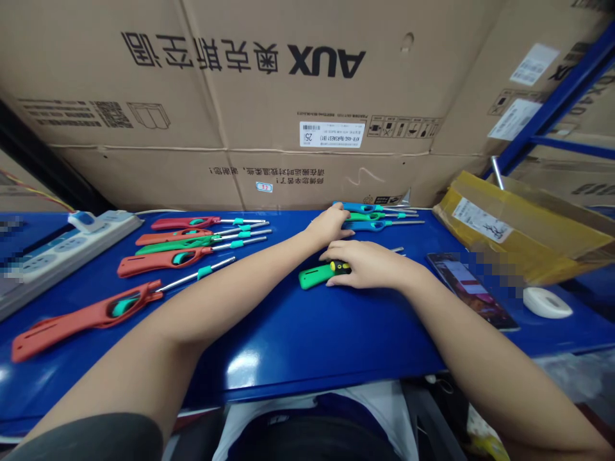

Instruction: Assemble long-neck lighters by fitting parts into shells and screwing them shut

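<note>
My left hand (331, 225) curls over the handle end of a blue gas lighter (372, 225) at the back of the table. Close behind that lie a green lighter (369, 217) and another blue lighter (360, 207), their handles partly hidden by my fingers. Nearer to me, my right hand (368, 264) is closed around a short yellow-and-black tool handle (339, 266), which looks like a screwdriver. Under the same hand is a green lighter (314, 276), touched by my thumb; its middle is covered and a metal tip shows beyond my knuckles.
Several red and green lighters (163, 259) lie on the left, beside a white power strip (72, 253). At right are a phone (473, 288), a white mouse-like object (548, 302) and a yellow-taped box (523, 224). Large cardboard (269, 115) walls off the back.
</note>
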